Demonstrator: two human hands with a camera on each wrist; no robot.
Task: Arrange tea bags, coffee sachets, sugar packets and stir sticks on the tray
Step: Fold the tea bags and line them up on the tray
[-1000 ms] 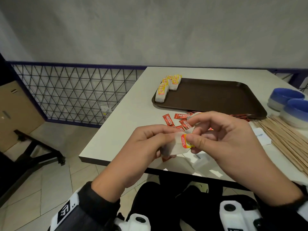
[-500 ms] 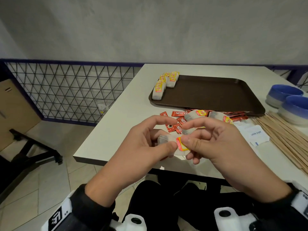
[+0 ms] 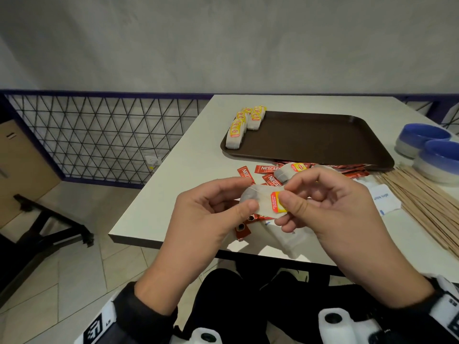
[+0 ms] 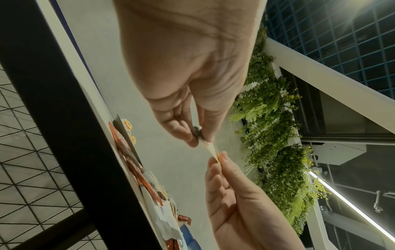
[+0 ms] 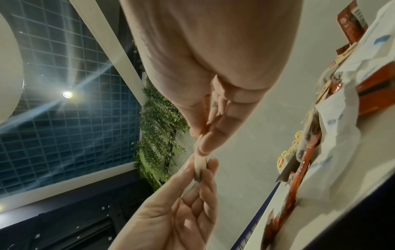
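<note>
A white tea bag [image 3: 262,203] with a red and yellow tag hangs over the near table edge, held between both hands. My left hand [image 3: 248,194] pinches its left end and my right hand [image 3: 289,194] pinches the tag end. The left wrist view shows the left hand [image 4: 198,137] pinching the bag [image 4: 210,148]. In the right wrist view, the right hand [image 5: 200,137] pinches its other end [image 5: 200,162]. The brown tray [image 3: 323,145] holds two rows of tea bags [image 3: 238,127] at its left edge. Red coffee sachets [image 3: 267,169], another tea bag [image 3: 288,171], white sugar packets [image 3: 383,199] and wooden stir sticks [image 3: 427,202] lie on the table.
Two blue and white bowls [image 3: 422,137] stand at the right of the tray. The table's left edge [image 3: 159,182] drops to a tiled floor. A wire mesh fence [image 3: 99,135] stands on the left, with a cardboard box [image 3: 22,170] in front of it.
Both hands keep hold of the tea bag and their fingers have shifted on it. The bag now lies flatter, with the tag's red side up under the right thumb.
</note>
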